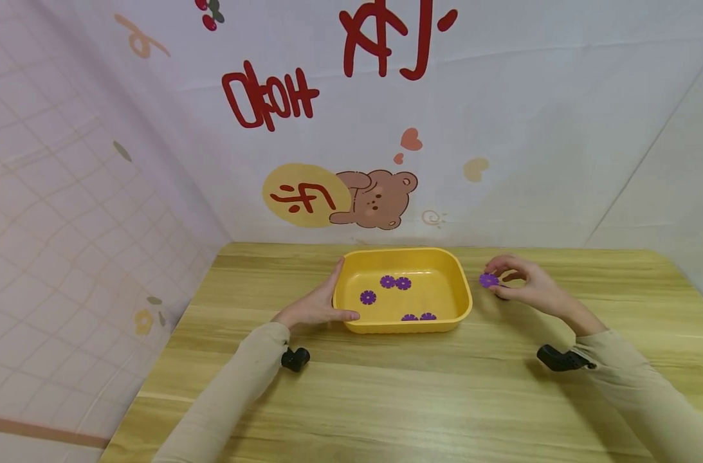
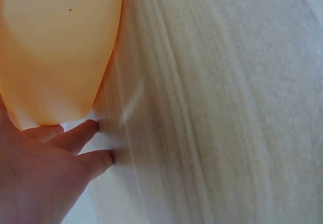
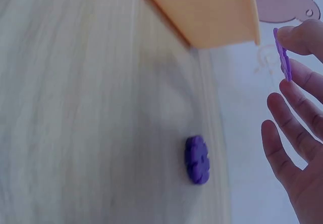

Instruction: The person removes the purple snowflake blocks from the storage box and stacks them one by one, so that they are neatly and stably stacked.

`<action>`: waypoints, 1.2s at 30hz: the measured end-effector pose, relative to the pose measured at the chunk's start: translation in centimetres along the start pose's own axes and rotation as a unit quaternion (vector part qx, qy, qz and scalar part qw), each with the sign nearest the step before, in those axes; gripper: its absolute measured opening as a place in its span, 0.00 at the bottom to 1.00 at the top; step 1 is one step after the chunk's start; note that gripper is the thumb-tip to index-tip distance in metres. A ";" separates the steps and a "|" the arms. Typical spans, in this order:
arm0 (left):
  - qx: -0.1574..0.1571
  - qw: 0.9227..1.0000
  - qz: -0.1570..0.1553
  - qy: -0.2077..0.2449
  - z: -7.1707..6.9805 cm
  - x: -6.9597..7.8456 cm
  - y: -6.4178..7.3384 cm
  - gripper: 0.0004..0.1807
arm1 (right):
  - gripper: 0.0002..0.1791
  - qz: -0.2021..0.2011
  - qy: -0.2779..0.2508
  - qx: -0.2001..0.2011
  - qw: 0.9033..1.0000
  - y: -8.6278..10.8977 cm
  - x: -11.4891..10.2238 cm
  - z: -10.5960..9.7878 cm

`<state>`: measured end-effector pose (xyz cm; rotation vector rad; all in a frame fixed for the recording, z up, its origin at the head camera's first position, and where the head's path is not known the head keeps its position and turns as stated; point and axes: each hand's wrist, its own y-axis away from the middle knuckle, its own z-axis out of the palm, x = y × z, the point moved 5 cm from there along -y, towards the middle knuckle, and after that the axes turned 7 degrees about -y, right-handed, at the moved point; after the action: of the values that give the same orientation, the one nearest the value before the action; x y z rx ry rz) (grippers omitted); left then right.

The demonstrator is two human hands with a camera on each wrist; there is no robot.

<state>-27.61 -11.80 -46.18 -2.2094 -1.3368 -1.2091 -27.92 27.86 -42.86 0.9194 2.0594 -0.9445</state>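
Note:
A yellow plastic basin (image 1: 406, 326) stands on the table, with several flat purple snowflake discs (image 1: 368, 298) lying in it. At its left end my left hand (image 1: 316, 305) holds the basin, thumb over the near rim and fingers along the outer wall (image 2: 55, 57). My right hand (image 1: 527, 283) is raised just right of the basin. Between thumb and fingertips it pinches one purple snowflake disc (image 3: 283, 55), seen nearly edge-on in the right wrist view. Below that hand, a short stack of purple snowflake discs (image 3: 197, 160) sits on the table, mostly hidden by the hand in the head view.
The wood-grain table (image 1: 386, 399) runs back to a white cloth backdrop (image 1: 530, 128) printed with a bear, hearts and red characters. Another pale cloth with a grid pattern (image 1: 67, 193) hangs along the left side. Small black devices (image 1: 559, 358) are worn at both wrists.

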 end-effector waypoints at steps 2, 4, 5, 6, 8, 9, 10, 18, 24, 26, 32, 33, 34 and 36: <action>0.001 1.000 0.002 0.000 0.0 0.0 -0.1 0.68 | 0.17 0.008 0.007 0.003 1.000 0.3 0.4 -0.2; 0.001 1.000 0.002 0.000 0.1 0.0 -0.1 0.68 | 0.16 0.017 0.008 0.005 1.000 0.7 0.9 -0.4; 0.002 1.000 0.003 0.000 0.1 0.0 -0.1 0.67 | 0.16 0.021 0.005 0.007 1.000 0.9 1.1 -0.4; 0.002 1.000 0.003 0.001 0.1 0.0 -0.2 0.67 | 0.16 0.025 0.002 0.008 1.000 1.1 1.3 -0.5; 0.002 1.000 0.002 0.003 0.2 0.1 -0.1 0.67 | 0.16 0.034 -0.006 0.011 0.999 1.4 1.7 -0.5; 0.002 1.000 0.001 0.003 0.2 0.1 -0.1 0.67 | 0.16 0.036 -0.007 0.011 0.999 1.6 1.9 -0.6; 0.002 1.000 0.002 0.004 0.2 0.1 -0.1 0.67 | 0.16 0.038 -0.006 0.012 0.999 1.8 2.1 -0.5; -0.003 1.000 0.014 0.017 0.2 0.1 -0.2 0.66 | 0.15 0.046 0.014 0.015 0.999 2.4 3.4 -0.5; -0.009 1.000 0.021 0.021 0.2 0.0 -0.3 0.66 | 0.14 0.052 0.014 0.012 0.998 2.7 3.9 -0.5; -0.007 1.000 0.024 0.019 0.2 0.0 -0.3 0.66 | 0.14 0.051 0.013 0.011 0.999 2.7 4.0 -0.5; -0.002 1.000 0.016 0.014 0.1 0.0 -0.3 0.66 | 0.14 0.056 0.034 0.011 0.998 2.8 4.4 -0.5; -0.002 1.000 0.014 0.015 0.1 0.0 -0.3 0.66 | 0.14 0.059 0.039 0.012 0.997 2.8 4.5 -0.6; -0.001 1.000 0.014 0.015 0.1 0.1 -0.2 0.66 | 0.14 0.062 0.043 0.011 0.997 2.8 4.6 -0.6; 0.000 1.000 0.013 0.017 0.0 0.1 -0.2 0.66 | 0.15 0.069 0.048 0.011 0.996 2.9 4.7 -0.7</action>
<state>-27.73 -11.65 -46.14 -2.1896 -1.2901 -1.2323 -28.22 31.28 -47.26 1.1229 2.0386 -0.8652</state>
